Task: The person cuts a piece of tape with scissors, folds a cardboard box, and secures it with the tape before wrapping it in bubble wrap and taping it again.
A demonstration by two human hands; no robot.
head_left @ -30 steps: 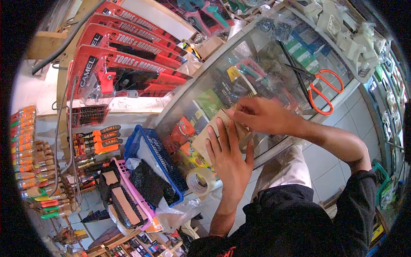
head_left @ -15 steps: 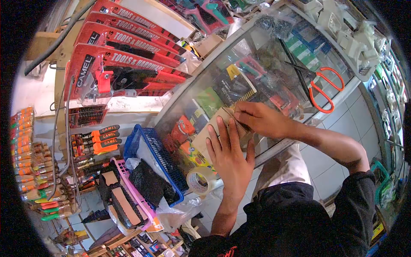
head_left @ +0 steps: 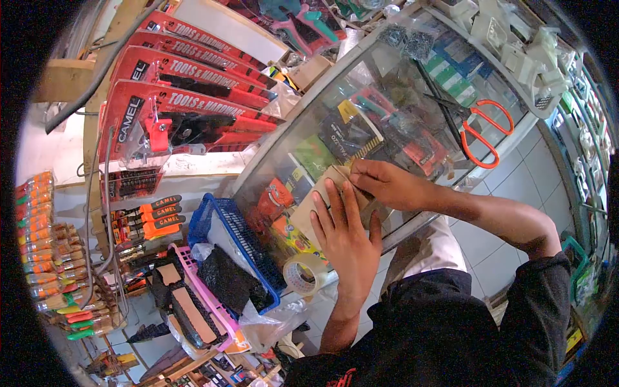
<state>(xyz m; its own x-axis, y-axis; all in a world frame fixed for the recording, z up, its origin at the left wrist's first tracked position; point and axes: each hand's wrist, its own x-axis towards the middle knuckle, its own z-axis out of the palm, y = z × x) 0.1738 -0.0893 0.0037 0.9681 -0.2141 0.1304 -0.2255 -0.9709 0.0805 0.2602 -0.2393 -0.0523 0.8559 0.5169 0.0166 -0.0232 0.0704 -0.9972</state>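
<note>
A small brown cardboard box (head_left: 305, 216) lies on the glass display counter, partly covered by both hands. My left hand (head_left: 348, 242) rests flat on top of it, fingers stretched and spread. At the box's far end my right hand (head_left: 382, 184) is closed, thumb and fingers pinched at the cardboard edge; its fingertips are partly hidden. A roll of clear tape (head_left: 303, 274) sits at the counter's near edge, just left of my left wrist. Scissors with orange handles (head_left: 480, 132) lie on the glass beyond my right forearm, blades apart.
Blue (head_left: 225, 222) and pink (head_left: 200, 284) plastic baskets stand left of the glass counter (head_left: 264, 155). Red-carded tools (head_left: 193, 119) hang at upper left, with paintbrushes (head_left: 48, 238) lower down. White plastic fittings (head_left: 519, 68) crowd the counter's far right corner.
The view has shifted slightly. Both hands keep nearly the same place on the box, the left still flat and the right still pinched at its edge.
</note>
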